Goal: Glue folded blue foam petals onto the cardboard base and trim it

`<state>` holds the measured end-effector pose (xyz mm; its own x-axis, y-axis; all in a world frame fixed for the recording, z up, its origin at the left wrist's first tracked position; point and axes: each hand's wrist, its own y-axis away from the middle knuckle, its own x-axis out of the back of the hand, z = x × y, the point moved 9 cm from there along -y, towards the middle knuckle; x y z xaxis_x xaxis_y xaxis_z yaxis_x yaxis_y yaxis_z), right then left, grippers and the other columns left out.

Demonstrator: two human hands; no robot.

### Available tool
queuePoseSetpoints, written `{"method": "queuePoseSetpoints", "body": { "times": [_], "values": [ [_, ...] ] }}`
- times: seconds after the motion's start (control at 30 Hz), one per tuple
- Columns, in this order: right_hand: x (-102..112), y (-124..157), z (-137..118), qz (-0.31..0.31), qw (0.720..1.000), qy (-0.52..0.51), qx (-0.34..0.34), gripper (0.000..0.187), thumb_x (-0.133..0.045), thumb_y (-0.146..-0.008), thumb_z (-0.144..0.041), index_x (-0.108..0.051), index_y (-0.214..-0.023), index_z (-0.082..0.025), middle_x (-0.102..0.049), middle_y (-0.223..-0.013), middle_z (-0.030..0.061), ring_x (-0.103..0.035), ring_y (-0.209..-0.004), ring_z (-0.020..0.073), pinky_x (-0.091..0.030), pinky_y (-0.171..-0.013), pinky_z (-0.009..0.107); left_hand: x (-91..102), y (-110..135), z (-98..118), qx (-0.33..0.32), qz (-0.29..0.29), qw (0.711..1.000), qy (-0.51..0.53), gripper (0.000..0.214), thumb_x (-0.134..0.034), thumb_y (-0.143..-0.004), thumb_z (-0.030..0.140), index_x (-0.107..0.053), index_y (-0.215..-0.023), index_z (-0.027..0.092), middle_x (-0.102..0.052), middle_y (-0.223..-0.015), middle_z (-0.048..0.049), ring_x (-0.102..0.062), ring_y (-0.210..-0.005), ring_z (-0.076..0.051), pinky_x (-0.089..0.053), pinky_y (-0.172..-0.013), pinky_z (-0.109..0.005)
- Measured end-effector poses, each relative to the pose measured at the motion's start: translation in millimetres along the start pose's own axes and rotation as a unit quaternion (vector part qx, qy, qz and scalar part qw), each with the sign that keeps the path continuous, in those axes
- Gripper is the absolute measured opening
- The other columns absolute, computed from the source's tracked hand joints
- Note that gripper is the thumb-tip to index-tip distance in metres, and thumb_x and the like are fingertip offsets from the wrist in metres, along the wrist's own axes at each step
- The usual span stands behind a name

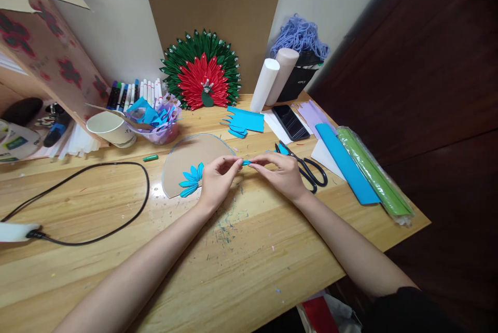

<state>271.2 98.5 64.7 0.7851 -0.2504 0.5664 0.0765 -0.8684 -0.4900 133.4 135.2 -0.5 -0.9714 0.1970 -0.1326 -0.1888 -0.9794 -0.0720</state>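
Note:
Between the fingertips of both hands is a small blue crepe paper petal (246, 163). My left hand (218, 177) pinches its left end, while my right hand (282, 173) pinches the right one. Under and beside my left hand lies a rounded cardboard piece (182, 154) with a blue-marked edge. Several blue petals (189, 181) fan out on its lower part; my left hand hides some of that area. Black-handled scissors (311, 169) rest just right of my right hand, with a bit of blue paper by the blades.
A red and green paper peacock (206, 76) leans at the back. Cut blue paper (245, 119), a phone (291, 122) and a wrapped green roll (373, 175) lie right. Leftward are a scrap bowl (163, 133), a paper cup (111, 128) and a black cable (148, 193).

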Motion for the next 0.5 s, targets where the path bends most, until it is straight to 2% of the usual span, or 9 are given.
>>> {"method": "queuePoseSetpoints", "body": {
  "times": [0.2,0.33,0.5],
  "values": [
    [-2.1,0.4,10.5,0.004,0.997,-0.045,-0.055,0.004,-0.065,-0.075,-0.022,-0.068,-0.077,-0.020,-0.070,-0.075,0.0010,-0.065,-0.067,0.0138,-0.052,-0.067,0.025,-0.5,1.9,4.2,-0.019,0.003,1.000,-0.023,0.022,-0.065,-0.073,0.035,-0.067,-0.083,0.015,-0.068,-0.080,-0.0062,-0.064,-0.074,-0.016,-0.052,-0.071,-0.028],
    [-2.1,-0.4,10.3,0.002,0.998,-0.036,-0.059,0.003,-0.065,-0.075,-0.021,-0.067,-0.075,-0.020,-0.070,-0.074,0.0008,-0.065,-0.067,0.0139,-0.051,-0.067,0.025,-0.7,1.2,4.3,-0.015,-0.001,1.000,-0.027,0.025,-0.063,-0.075,0.037,-0.066,-0.085,0.015,-0.067,-0.078,-0.0056,-0.063,-0.073,-0.015,-0.051,-0.072,-0.028],
    [-0.5,-0.7,8.1,0.003,0.998,-0.021,-0.053,0.003,-0.064,-0.075,-0.021,-0.067,-0.075,-0.019,-0.070,-0.074,0.0014,-0.065,-0.067,0.0145,-0.051,-0.067,0.026,-1.6,-0.2,1.4,-0.001,-0.009,0.999,-0.033,0.025,-0.059,-0.077,0.039,-0.063,-0.076,0.014,-0.063,-0.070,-0.0025,-0.060,-0.068,-0.013,-0.049,-0.069,-0.026]
  ]
}}
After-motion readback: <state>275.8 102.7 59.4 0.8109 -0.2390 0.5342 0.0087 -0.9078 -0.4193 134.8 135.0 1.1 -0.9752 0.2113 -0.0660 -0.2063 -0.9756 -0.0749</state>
